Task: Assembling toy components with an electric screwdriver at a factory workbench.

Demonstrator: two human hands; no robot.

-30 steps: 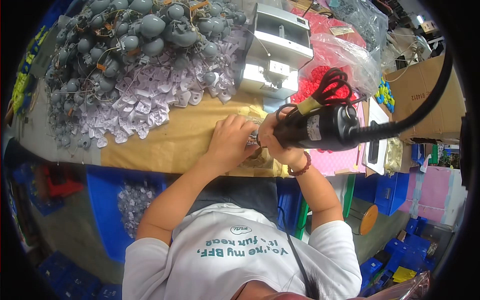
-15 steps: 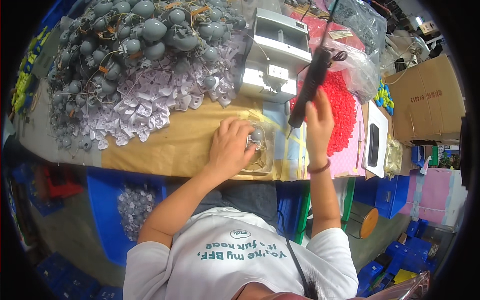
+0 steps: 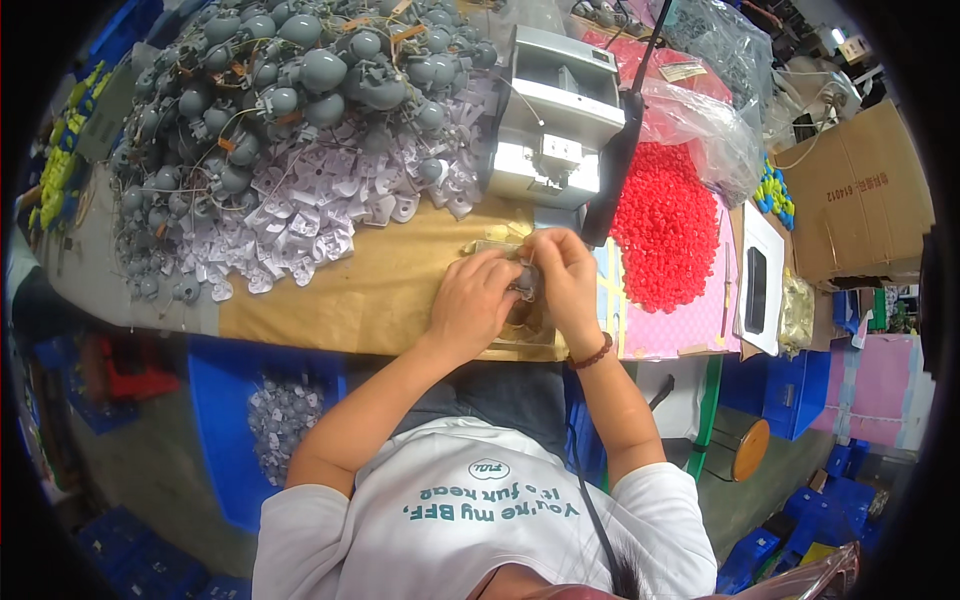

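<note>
Bare tabletop (image 3: 370, 290) lies left, front edge (image 3: 400, 348) near; my left hand (image 3: 477, 300) pinches a grey part (image 3: 527, 283), right hand (image 3: 564, 280), grip unclear, just beside it.

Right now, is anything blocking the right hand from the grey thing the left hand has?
Nothing visible: the right hand is at the grey thing, the left hand on its other side. The black tool hangs to the right.
</note>
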